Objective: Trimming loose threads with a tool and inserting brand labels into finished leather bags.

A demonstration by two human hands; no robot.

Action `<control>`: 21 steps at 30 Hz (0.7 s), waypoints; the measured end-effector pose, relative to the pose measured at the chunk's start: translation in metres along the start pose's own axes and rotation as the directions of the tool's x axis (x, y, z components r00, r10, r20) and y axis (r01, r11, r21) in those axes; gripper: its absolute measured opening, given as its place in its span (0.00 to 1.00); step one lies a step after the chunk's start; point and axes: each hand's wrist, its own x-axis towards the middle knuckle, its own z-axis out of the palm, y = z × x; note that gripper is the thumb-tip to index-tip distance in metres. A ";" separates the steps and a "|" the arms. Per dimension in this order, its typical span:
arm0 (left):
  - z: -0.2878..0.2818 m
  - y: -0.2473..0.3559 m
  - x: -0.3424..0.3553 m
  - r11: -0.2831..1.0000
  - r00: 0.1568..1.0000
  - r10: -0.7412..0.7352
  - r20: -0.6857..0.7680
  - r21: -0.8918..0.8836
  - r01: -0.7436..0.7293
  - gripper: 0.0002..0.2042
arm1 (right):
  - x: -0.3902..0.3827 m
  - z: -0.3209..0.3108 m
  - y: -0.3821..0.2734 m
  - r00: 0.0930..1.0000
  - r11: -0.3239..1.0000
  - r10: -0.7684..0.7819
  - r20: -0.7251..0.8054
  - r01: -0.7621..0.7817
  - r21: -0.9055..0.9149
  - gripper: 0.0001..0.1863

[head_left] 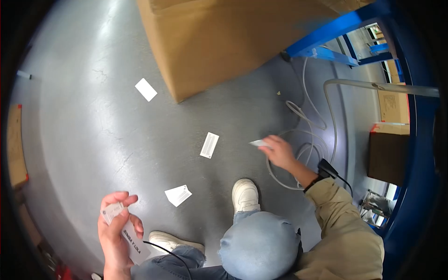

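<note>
My left hand is closed around some white printed cards, with the thumb pressed over them. Out to the right, my right hand pinches another white card a little above the grey floor. A printed card lies flat between the two hands, farther from me. Nearer, in front of my feet, overlapping cards rest on the floor. A plain white card lies farther off, beside the large cardboard box.
A large cardboard box stands at the far side. Clear hoses coil on the floor at right, by a blue metal frame. More boxes sit past it, and another box stands at the left edge. My white shoes are below.
</note>
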 end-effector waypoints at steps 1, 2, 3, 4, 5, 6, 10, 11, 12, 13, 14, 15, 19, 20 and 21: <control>0.001 0.004 0.000 1.000 1.000 -0.005 0.007 -0.011 0.005 0.16 | 0.018 0.013 -0.026 0.988 0.990 -0.138 0.068 0.139 -0.004 0.09; 0.001 0.007 0.000 0.998 1.000 0.010 -0.022 -0.055 -0.012 0.15 | 0.035 0.027 -0.045 0.942 0.946 -0.316 0.115 0.323 -0.044 0.09; 0.000 0.009 -0.001 0.998 0.999 0.019 -0.027 -0.058 -0.021 0.15 | 0.051 0.038 -0.064 0.863 0.866 -0.477 0.166 0.494 -0.076 0.09; -0.002 0.011 -0.003 0.996 0.998 0.047 -0.033 -0.079 -0.049 0.15 | 0.069 0.047 -0.091 0.839 0.842 -0.463 0.285 0.516 -0.154 0.09; -0.007 0.012 -0.006 0.993 0.996 0.072 -0.054 -0.094 -0.077 0.15 | 0.085 0.055 -0.114 0.801 0.805 -0.443 0.402 0.553 -0.216 0.09; -0.010 0.013 -0.009 0.992 0.995 0.077 -0.068 -0.096 -0.083 0.15 | 0.096 0.056 -0.118 0.794 0.797 -0.456 0.403 0.565 -0.212 0.09; -0.026 0.017 -0.016 0.977 0.984 0.107 -0.142 -0.168 -0.130 0.14 | 0.119 0.075 -0.126 0.731 0.671 -0.502 0.463 0.667 -0.326 0.10; -0.030 0.018 -0.017 0.971 0.981 0.115 -0.154 -0.189 -0.144 0.14 | 0.120 0.076 -0.123 0.731 0.659 -0.559 0.392 0.679 -0.325 0.11; -0.030 0.020 -0.016 0.971 0.980 0.110 -0.166 -0.191 -0.141 0.14 | 0.118 0.074 -0.116 0.721 0.653 -0.566 0.400 0.688 -0.318 0.11; -0.028 0.021 -0.014 0.967 0.985 0.102 -0.142 -0.217 -0.132 0.14 | 0.118 0.071 -0.110 0.726 0.649 -0.612 0.315 0.688 -0.325 0.12; -0.027 0.023 -0.012 0.962 0.988 0.096 -0.117 -0.243 -0.123 0.14 | 0.117 0.073 -0.108 0.724 0.647 -0.652 0.227 0.687 -0.332 0.13; -0.025 0.023 -0.010 0.962 0.988 0.092 -0.123 -0.244 -0.120 0.14 | 0.113 0.073 -0.110 0.720 0.644 -0.654 0.232 0.691 -0.327 0.13; -0.021 0.029 -0.009 0.961 0.994 0.090 -0.064 -0.256 -0.104 0.13 | 0.070 0.096 -0.156 0.730 0.937 -0.325 0.601 0.334 0.100 0.20; -0.026 0.029 -0.009 0.956 0.993 0.093 -0.076 -0.271 -0.111 0.13 | 0.056 0.104 -0.186 0.667 0.934 -0.339 0.663 0.323 0.152 0.19; -0.029 0.030 -0.010 0.950 0.992 0.100 -0.080 -0.290 -0.119 0.13 | 0.045 0.114 -0.214 0.612 0.947 -0.312 0.727 0.263 0.185 0.19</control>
